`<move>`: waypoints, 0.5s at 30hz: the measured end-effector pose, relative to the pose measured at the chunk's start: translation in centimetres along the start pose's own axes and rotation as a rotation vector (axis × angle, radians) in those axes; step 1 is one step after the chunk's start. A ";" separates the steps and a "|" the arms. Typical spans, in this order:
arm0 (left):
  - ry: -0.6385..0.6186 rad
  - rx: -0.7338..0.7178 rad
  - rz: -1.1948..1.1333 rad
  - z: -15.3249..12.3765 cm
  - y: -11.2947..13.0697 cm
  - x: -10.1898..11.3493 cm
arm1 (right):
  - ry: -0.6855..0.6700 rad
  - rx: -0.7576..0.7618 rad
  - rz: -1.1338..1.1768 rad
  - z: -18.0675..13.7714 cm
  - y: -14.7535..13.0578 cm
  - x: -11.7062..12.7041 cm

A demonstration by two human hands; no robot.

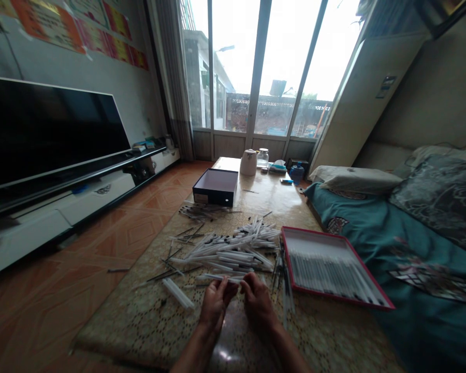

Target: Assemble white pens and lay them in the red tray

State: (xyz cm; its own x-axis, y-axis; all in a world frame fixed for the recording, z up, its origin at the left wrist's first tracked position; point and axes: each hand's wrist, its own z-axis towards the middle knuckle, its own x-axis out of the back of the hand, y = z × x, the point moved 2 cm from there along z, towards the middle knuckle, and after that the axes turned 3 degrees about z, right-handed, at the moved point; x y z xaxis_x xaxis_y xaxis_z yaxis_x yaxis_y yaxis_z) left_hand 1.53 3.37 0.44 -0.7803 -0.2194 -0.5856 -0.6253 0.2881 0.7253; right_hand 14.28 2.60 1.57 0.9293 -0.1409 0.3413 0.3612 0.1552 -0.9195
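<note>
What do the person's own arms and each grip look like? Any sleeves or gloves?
The left grip and right grip are ordinary human hands with no gloves. The left forearm and right forearm are bare as far as they show, with no sleeves, watch or bracelet visible. Small rings are too hard to tell.

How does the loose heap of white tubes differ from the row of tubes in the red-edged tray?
The heap lies jumbled, while the row lies neatly side by side. The heap rests on the table; the row sits inside the tray. Both consist of slim, straight tubes.
</note>
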 end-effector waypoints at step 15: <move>-0.002 -0.003 0.003 0.1 -0.2 0.2 | -0.095 0.035 -0.086 0.5 -0.2 0.1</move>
State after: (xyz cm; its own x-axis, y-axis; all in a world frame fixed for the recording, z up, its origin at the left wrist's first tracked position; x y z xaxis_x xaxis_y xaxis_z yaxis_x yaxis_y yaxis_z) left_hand 1.51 3.32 0.11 -0.7825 -0.2166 -0.5838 -0.6226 0.2862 0.7283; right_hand 14.35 3.10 1.88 0.8975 -0.0625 0.4366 0.4404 0.1806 -0.8794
